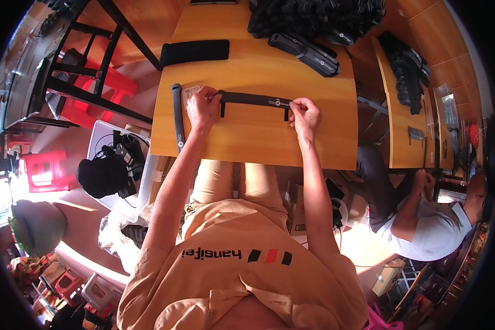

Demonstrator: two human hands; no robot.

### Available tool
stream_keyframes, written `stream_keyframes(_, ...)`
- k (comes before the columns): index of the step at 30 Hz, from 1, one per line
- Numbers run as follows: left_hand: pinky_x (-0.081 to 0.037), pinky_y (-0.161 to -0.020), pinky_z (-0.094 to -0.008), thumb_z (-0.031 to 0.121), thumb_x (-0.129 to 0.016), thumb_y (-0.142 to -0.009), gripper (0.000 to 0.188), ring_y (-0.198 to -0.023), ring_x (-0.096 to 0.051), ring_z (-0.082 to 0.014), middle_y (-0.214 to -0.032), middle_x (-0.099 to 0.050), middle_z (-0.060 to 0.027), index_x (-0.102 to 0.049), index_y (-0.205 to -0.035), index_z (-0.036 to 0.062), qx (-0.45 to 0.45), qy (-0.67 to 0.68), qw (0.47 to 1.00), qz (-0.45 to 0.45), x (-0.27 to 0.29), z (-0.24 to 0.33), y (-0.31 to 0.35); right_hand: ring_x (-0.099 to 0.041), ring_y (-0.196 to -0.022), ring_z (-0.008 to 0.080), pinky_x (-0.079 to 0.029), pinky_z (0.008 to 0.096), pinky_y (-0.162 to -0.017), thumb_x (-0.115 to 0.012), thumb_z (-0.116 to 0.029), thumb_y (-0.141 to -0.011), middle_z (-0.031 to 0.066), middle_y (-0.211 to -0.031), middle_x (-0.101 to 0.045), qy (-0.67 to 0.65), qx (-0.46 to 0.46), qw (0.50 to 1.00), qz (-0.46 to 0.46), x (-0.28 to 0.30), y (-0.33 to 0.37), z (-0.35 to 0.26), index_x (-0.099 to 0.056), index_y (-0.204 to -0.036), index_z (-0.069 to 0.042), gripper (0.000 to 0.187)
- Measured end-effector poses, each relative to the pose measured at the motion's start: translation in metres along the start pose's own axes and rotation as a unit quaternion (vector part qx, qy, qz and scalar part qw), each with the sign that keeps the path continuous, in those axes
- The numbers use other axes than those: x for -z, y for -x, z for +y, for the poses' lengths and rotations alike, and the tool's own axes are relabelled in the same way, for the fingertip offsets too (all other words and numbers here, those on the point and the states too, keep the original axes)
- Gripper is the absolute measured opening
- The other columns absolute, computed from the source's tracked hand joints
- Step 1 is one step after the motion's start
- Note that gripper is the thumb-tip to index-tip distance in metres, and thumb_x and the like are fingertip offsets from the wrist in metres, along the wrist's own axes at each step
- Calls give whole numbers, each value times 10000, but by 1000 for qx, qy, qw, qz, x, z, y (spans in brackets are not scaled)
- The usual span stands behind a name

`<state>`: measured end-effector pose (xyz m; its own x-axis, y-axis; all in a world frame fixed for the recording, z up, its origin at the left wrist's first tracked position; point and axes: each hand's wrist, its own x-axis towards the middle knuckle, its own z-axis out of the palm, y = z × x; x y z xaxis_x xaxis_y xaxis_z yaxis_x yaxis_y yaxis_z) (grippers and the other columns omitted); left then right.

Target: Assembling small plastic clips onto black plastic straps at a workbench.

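Note:
A black strap (250, 99) with a small pale printed mark is stretched sideways just over the wooden table (258, 140). My left hand (203, 108) pinches its left end, and the fingers of my right hand (306, 116) are closed on its right end. Two short dark pieces hang or stick out below the strap, one near each end; how they join it I cannot tell. To the left of my left hand, a second black strap (178, 118) lies lengthwise on the tabletop. Partly behind my left hand is a pale printed label (191, 91).
A folded black cloth item (195, 53) lies at the table's far left. Bundled black straps (305, 54) and a large black heap (316, 17) fill the far right. A white bin (143, 170) with black items stands left. At right, a seated person (423, 231) works beside another table (404, 137).

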<state>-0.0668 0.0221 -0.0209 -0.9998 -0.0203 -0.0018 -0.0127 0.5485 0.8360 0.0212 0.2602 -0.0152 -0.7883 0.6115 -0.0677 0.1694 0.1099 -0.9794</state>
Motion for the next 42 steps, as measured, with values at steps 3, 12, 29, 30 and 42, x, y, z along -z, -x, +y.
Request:
stream_keyframes(3, -499, -643, -336, 176, -679, -728, 159, -679, -650, -241, -720, -666, -94, -662, -835, 59, -2, 6, 1000, 2, 1, 0, 1, -509, -421, 68, -410, 213, -333, -628, -72, -801, 4, -600, -547, 3, 1, 1000, 0, -1, 0, 0, -586, -782, -21, 68)
stream_keyframes(12, -501, -645, -345, 178, -682, -722, 155, -684, -648, -245, -726, -666, -88, -659, -823, 62, 4, 3, 1000, 2, -2, -2, -1, -505, -412, 70, -408, 215, -326, -622, -53, -802, 7, -593, -542, 25, 6, 1000, 1, -1, 1, -4, -584, -778, -15, 59)
stream_keyframes(29, -488, -638, -313, 157, -689, -713, 140, -654, -635, -210, -717, -657, -82, -658, -798, 50, -30, -42, 997, 50, -1, 5, 2, -496, -412, 70, -396, 217, -322, -614, -54, -803, 4, -587, -532, 24, 11, 1000, -1, -3, 1, -3, -580, -772, -18, 58)
stream_keyframes(30, -488, -638, -313, 157, -689, -713, 140, -654, -635, -210, -717, -657, -82, -658, -798, 50, -30, -42, 997, 50, -1, 5, 2, -494, -418, 63, -392, 206, -331, -619, -61, -806, -1, -592, -535, 27, 9, 1000, -2, -2, 1, -3, -586, -781, -24, 56)
stream_keyframes(42, -489, -650, -348, 133, -695, -703, 146, -704, -641, -247, -735, -662, -73, -625, -814, 71, 15, -6, 1000, 12, 1, 9, 0, -487, -404, 70, -397, 228, -325, -605, -46, -806, 1, -563, -518, 52, 22, 998, 1, -3, 1, -6, -570, -743, -23, 76)
